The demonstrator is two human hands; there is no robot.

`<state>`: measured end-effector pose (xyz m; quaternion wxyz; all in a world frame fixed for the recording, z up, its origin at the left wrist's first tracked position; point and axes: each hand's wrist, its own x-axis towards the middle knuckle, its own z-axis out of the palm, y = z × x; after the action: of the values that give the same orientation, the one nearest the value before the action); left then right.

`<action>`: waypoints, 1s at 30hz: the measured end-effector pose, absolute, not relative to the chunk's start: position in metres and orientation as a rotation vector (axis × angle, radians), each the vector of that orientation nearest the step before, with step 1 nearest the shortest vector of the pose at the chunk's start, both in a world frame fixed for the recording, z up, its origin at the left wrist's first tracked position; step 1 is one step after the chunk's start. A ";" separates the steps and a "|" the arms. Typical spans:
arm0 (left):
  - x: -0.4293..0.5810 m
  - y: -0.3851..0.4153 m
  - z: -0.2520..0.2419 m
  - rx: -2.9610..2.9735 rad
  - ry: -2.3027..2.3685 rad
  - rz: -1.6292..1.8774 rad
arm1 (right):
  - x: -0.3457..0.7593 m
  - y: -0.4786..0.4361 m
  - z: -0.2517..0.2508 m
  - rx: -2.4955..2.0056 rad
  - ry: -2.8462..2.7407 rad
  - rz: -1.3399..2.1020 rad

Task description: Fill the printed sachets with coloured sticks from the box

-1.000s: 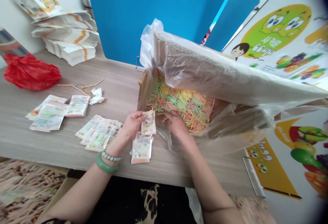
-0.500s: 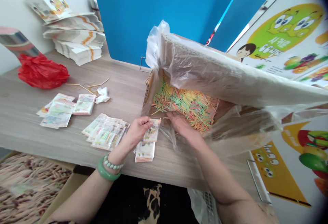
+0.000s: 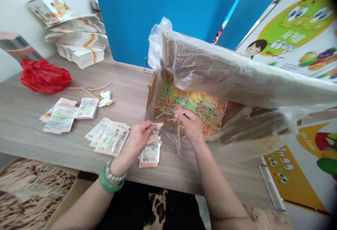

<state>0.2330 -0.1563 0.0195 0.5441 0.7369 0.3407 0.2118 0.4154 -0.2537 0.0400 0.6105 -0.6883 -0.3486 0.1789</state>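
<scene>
My left hand [image 3: 142, 134] is closed in a pinch on the top edge of a small printed plastic packet [image 3: 157, 127], which tilts over a stack of similar packets [image 3: 149, 155] near the table's front. My right hand [image 3: 191, 124] pinches a few thin coloured sticks [image 3: 179, 115], pink ones among them, above the near side of the box. Many more thin sticks [image 3: 195, 100] in green, yellow, orange and pink fill the floor of this plastic-lined cardboard box [image 3: 150, 93]. Left of my left hand lies a fanned row of packets [image 3: 110, 139] with coloured sticks showing inside.
More packets [image 3: 61, 117] lie at the left beside a crumpled tissue [image 3: 105, 98] and broken wooden sticks [image 3: 86, 90]. A red plastic bag [image 3: 43, 75] and stacked flat cartons [image 3: 81, 52] stand at the back left. Below the table's left edge is a carton of wrapped sticks [image 3: 31, 188].
My right hand has risen from the loose sticks and now pinches a few of them. The packet in my left hand has tipped, its end turned toward my right hand.
</scene>
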 end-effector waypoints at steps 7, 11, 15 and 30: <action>0.235 -0.159 0.023 1.705 0.761 0.506 | 0.360 -0.242 0.049 -1.271 -0.556 0.525; 0.233 -0.160 0.027 1.725 0.759 0.484 | 0.356 -0.242 0.047 -1.279 -0.529 0.491; 0.232 -0.159 0.026 1.734 0.754 0.507 | 0.354 -0.243 0.046 -1.323 -0.614 0.485; 0.229 -0.163 0.014 1.534 0.705 0.682 | 0.344 -0.235 0.037 -1.235 -0.401 0.686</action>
<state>0.2287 -0.1632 0.0138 0.6133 0.6655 0.3057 0.2959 0.3442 -0.2350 0.0371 0.7422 -0.5637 -0.1829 0.3131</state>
